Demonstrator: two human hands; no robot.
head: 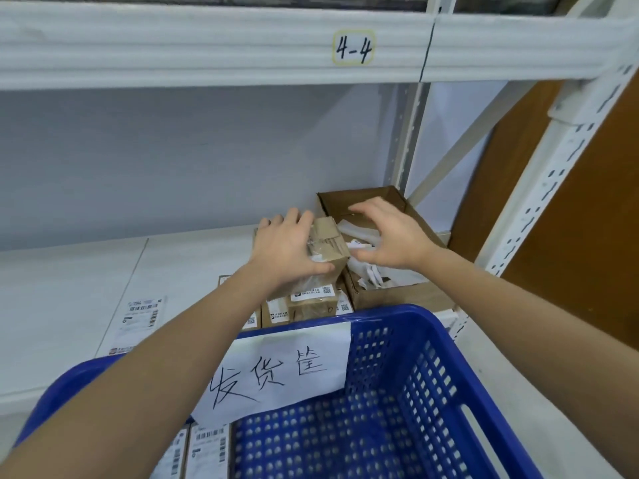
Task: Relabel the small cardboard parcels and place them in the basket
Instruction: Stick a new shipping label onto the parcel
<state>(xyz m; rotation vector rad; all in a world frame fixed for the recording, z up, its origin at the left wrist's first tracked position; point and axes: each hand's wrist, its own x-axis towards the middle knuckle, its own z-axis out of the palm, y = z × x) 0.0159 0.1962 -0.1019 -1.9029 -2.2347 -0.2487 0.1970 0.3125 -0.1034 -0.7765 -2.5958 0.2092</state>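
Note:
My left hand (287, 247) grips a small cardboard parcel (328, 242), tilted, held above a stack of similar small parcels (307, 305) with white QR labels on the shelf. My right hand (387, 233) hovers just to the right of that parcel with fingers spread, holding nothing, over an open cardboard box (397, 295). The blue plastic basket (432, 375) stands in front of me with a handwritten paper sign (283, 368) on its far wall. Two labelled parcels (204, 451) lie in the basket's near left corner.
The open cardboard box holds crumpled white paper scraps (366, 271). A sheet of shipping labels (138, 319) lies on the white shelf (69, 288) to the left. The shelf beam overhead carries a tag reading 4-4 (353, 47). A white slotted upright (553, 174) and brown board stand at right.

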